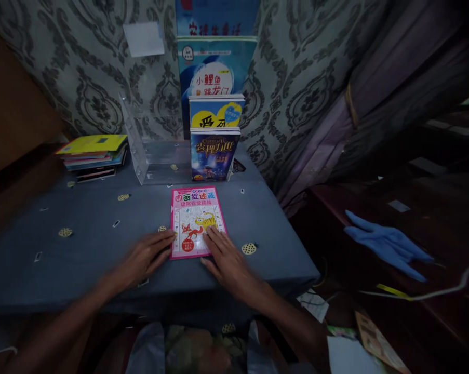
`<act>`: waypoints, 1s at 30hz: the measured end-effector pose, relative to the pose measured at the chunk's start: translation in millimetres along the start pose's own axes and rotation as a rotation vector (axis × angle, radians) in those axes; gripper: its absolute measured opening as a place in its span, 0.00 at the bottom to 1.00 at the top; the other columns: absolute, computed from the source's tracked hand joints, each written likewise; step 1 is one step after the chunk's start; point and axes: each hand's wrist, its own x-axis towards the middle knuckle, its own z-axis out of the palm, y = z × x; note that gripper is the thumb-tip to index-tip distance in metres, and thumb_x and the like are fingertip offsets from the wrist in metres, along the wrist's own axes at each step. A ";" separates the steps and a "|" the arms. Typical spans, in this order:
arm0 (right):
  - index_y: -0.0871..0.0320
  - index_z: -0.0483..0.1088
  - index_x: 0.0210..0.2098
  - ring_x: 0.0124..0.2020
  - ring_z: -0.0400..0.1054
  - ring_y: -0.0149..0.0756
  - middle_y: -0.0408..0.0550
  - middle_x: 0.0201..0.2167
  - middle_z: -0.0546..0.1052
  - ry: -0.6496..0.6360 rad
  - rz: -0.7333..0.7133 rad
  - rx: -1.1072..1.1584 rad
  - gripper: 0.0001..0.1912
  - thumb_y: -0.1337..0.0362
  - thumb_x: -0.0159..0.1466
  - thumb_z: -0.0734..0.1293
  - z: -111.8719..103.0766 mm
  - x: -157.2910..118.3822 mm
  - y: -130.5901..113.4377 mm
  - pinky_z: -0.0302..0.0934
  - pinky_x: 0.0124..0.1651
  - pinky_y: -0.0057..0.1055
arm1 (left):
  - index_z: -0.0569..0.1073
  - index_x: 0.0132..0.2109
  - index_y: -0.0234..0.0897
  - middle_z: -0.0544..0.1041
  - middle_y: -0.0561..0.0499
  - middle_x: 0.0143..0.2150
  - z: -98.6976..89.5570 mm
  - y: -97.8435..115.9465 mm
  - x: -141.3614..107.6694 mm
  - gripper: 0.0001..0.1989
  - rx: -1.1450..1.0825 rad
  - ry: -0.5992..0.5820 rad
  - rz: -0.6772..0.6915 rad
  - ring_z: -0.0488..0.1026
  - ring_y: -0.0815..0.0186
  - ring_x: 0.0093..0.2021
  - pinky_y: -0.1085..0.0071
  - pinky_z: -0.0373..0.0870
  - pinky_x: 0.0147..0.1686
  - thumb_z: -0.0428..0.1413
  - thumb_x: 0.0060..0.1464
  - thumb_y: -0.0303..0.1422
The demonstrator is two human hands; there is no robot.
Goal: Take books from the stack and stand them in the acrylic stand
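Note:
A pink-bordered picture book [193,213] with a fox and a yellow tiger on its cover lies flat near the table's front edge. My left hand [146,254] touches the book's left edge with its fingertips, fingers stretched out. Across the lower right of the cover lies my right hand [228,259], its fingers extended and flat on it. Neither hand grips the book. Behind it, a clear acrylic rack [160,161] holds several upright books, a dark blue one [214,156] in front and a yellow-and-blue one [214,111] behind that.
A stack of books [96,156] sits at the table's back left. Patterned curtain [296,62] hangs behind the blue-clothed table [113,259]. To the right, a blue glove [386,241] rests on a dark red surface, with papers [353,356] lower down.

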 end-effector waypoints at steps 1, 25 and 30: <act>0.60 0.58 0.69 0.71 0.53 0.49 0.59 0.69 0.62 0.005 -0.009 -0.008 0.30 0.59 0.70 0.63 0.8 0.1 0.6 0.55 0.70 0.55 | 0.67 0.65 0.40 0.72 0.44 0.64 2.4 -10.8 10.4 0.22 -0.001 0.002 -0.011 0.71 0.59 0.62 0.57 0.69 0.62 0.47 0.69 0.39; 0.63 0.57 0.69 0.70 0.54 0.52 0.63 0.68 0.61 0.003 -0.044 -0.071 0.31 0.66 0.68 0.64 -2.4 1.1 3.2 0.59 0.68 0.53 | 0.56 0.71 0.37 0.56 0.43 0.73 49.6 -11.6 182.1 0.30 0.065 -0.298 0.182 0.49 0.58 0.74 0.52 0.44 0.71 0.39 0.71 0.47; 0.61 0.60 0.68 0.68 0.59 0.52 0.62 0.67 0.65 0.045 -0.032 -0.057 0.30 0.66 0.67 0.64 6.4 0.6 8.1 0.62 0.66 0.55 | 0.55 0.72 0.42 0.57 0.48 0.73 53.4 -0.3 168.3 0.27 0.077 -0.298 0.273 0.48 0.62 0.75 0.53 0.39 0.72 0.41 0.71 0.44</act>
